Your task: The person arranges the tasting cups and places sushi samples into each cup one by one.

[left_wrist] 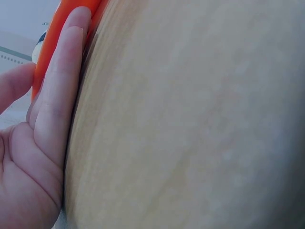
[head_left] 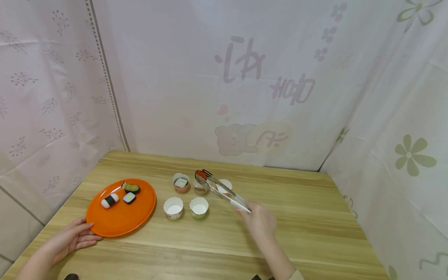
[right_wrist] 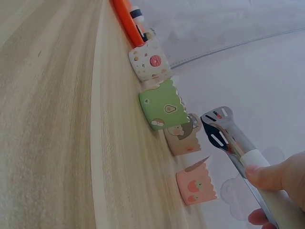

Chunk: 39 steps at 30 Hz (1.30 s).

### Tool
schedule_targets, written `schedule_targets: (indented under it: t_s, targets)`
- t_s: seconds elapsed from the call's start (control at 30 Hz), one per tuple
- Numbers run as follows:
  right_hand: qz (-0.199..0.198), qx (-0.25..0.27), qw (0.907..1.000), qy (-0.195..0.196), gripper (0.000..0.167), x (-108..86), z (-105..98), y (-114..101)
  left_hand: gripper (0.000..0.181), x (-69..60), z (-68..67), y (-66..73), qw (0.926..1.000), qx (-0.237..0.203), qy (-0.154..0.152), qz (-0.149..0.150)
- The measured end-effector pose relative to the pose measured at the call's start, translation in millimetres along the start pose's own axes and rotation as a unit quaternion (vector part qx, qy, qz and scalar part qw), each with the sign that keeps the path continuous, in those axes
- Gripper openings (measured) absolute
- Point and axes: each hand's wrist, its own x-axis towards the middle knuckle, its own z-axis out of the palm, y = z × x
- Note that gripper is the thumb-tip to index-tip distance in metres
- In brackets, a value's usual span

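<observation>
My left hand [head_left: 75, 237] pinches the near-left rim of an orange plate [head_left: 120, 219], thumb at the rim and fingers stretched along beneath it. On the plate lie a white sushi piece with a dark band [head_left: 110, 200], a green-topped sushi piece [head_left: 132, 188] and a small sushi roll [head_left: 129, 198]. With my right hand [head_left: 260, 221] I grip silver tongs [right_wrist: 238, 152] by their pale handles. Between the tongs' slotted heads shows a red sushi piece [head_left: 200, 175], above a brown paper cup [right_wrist: 183, 138]; its lower part is hidden.
Around the brown cup stand a cup with a sushi roll [head_left: 181, 183], a white patterned cup [head_left: 173, 209], a green cup [right_wrist: 164, 105] and a pink strawberry cup [right_wrist: 196, 183]. Dark objects [head_left: 71, 277] show at the table's near edge. Patterned curtains [head_left: 175, 97] hang behind and beside the wooden table [head_left: 297, 210].
</observation>
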Motion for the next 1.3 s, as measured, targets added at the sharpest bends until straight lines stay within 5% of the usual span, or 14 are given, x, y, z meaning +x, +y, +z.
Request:
schedule_targets:
  t_s: [1.3]
  targets:
    - [-0.010, -0.021, 0.9997, -0.010, 0.045, -0.5, 0.4, 5.1, 0.073, -1.0, 1.7, 1.8, 1.0000, -0.003, 0.002, -0.005]
